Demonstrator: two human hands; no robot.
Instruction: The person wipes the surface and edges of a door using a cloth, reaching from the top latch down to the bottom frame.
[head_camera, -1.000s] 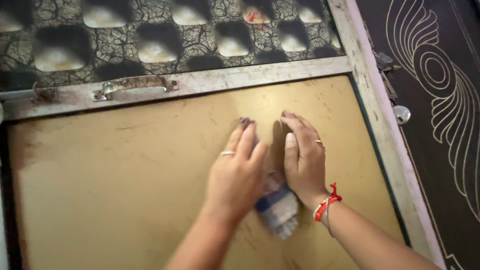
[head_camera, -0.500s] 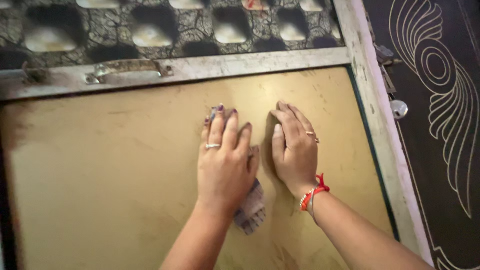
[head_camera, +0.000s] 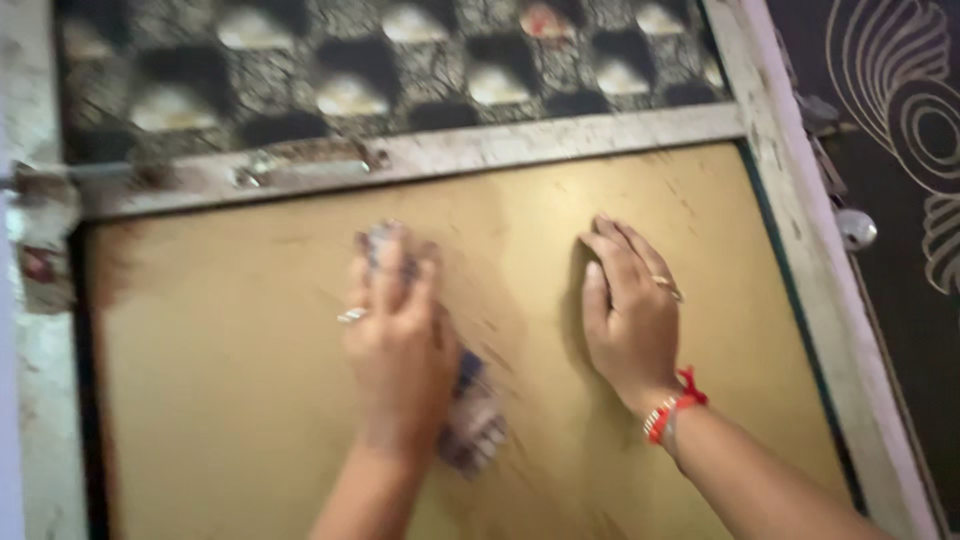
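Against the gold door panel (head_camera: 250, 400), the left hand (head_camera: 400, 350) presses a striped cloth (head_camera: 470, 420) under flattened fingers; the right hand (head_camera: 630, 320) braces open-palmed, empty. Firm, overlapping strokes would likely wipe best.

Left hand (head_camera: 400, 335) presses cloth (head_camera: 470, 420) on golden panel (head_camera: 230, 380); right hand (head_camera: 630, 315) flat.
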